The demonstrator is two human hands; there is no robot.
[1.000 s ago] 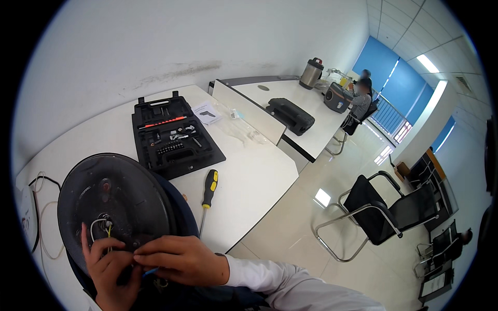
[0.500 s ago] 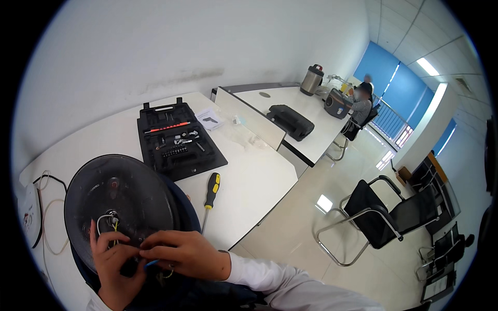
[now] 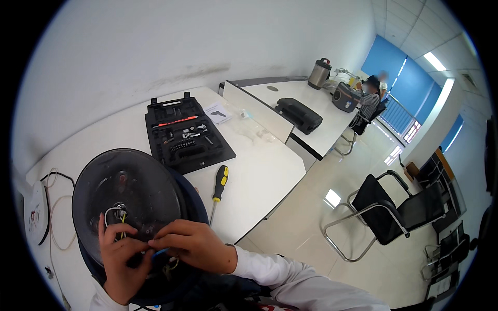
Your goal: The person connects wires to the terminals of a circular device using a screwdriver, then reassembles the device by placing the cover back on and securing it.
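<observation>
A black round disc (image 3: 148, 181) with wires at its centre lies tilted in front of me, over a dark blue round body (image 3: 193, 202). A white wire (image 3: 108, 211) and a yellow-green wire (image 3: 124, 222) come out of the disc near its middle. Low on the disc, my left hand (image 3: 122, 259) and my right hand (image 3: 199, 248) meet, both with fingertips pinched together. A blue wire-like strip (image 3: 160, 252) shows between them, running under the right fingers. The exact points of grip are hidden by the fingers.
A black-and-yellow screwdriver (image 3: 221, 182) lies right of the disc. Behind it is an open black tool case (image 3: 207, 158) beside a leaflet (image 3: 217, 112). A white device (image 3: 36, 215) and cables are at left. A black case (image 3: 298, 115) rests on the farther desk; people sit beyond.
The whole view has shifted slightly, so the desk and disc appear farther right. Both hands stay pinched together at the same spot on the disc.
</observation>
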